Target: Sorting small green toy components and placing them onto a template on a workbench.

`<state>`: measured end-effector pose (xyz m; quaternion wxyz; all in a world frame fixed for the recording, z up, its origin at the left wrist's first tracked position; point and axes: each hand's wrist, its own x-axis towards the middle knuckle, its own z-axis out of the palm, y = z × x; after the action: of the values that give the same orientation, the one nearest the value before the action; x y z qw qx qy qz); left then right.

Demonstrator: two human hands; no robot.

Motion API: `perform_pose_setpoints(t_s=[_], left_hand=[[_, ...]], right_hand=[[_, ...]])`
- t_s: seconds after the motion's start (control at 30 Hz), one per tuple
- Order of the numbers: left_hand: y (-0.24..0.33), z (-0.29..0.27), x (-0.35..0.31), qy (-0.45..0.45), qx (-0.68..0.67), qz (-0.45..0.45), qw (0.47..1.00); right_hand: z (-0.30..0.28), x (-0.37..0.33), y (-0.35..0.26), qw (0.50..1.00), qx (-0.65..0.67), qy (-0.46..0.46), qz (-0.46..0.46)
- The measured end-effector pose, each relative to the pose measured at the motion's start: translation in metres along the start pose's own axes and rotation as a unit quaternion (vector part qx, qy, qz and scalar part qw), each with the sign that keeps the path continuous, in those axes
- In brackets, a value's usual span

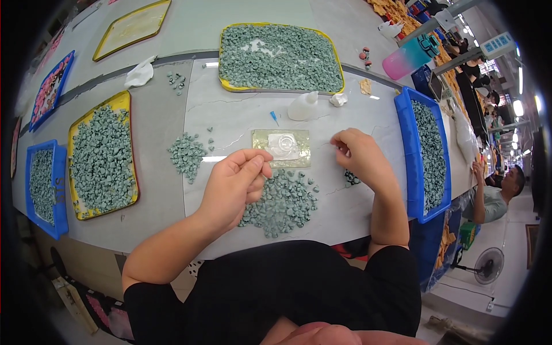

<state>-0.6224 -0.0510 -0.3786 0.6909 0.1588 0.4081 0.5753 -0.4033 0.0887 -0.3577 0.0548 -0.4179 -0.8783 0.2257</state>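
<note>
My left hand [237, 177] is closed in a pinch at the left edge of a small greenish mat [259, 157]. Whatever sits between its thumb and forefinger is too small to make out. On the mat lies a clear piece with a round ring [284, 145]. To the right, my right hand [359, 150] hovers with fingers curled together, and any content is hidden. Below the mat spreads a pile of small green pieces [280, 204]. Several darker green pieces [351, 177] lie partly under my right hand. A second pile of green pieces [187, 155] is left of my left hand.
Beyond the mat stand a white squeeze bottle [303, 107], a blue dispensing tip [274, 118] and a crumpled tissue [338, 100]. Yellow-rimmed trays [229, 87] [134, 187] hold green pieces. Blue bins [411, 167] [59, 187] flank the table. Another person [495, 198] is at far right.
</note>
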Motion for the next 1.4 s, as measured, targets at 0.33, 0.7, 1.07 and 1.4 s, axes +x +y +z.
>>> perform_pose_setpoints(t_s=[0.33,0.7,1.07,1.4], left_hand=[[-0.008,0.005,-0.003,-0.063,-0.024,-0.109,0.992],[-0.008,0.002,-0.003,-0.017,0.021,-0.039,0.999],[-0.007,-0.003,-0.006,-0.01,0.047,-0.047,0.998],[-0.003,-0.01,-0.006,-0.033,0.006,-0.032,0.999]], right_hand=[[0.027,-0.007,-0.049,0.955,0.243,0.063,-0.159],[0.04,-0.01,-0.057,0.913,0.093,0.172,-0.357],[0.042,0.01,-0.039,0.882,-0.048,0.246,-0.398],[0.041,0.016,-0.039,0.871,-0.129,0.224,-0.418]])
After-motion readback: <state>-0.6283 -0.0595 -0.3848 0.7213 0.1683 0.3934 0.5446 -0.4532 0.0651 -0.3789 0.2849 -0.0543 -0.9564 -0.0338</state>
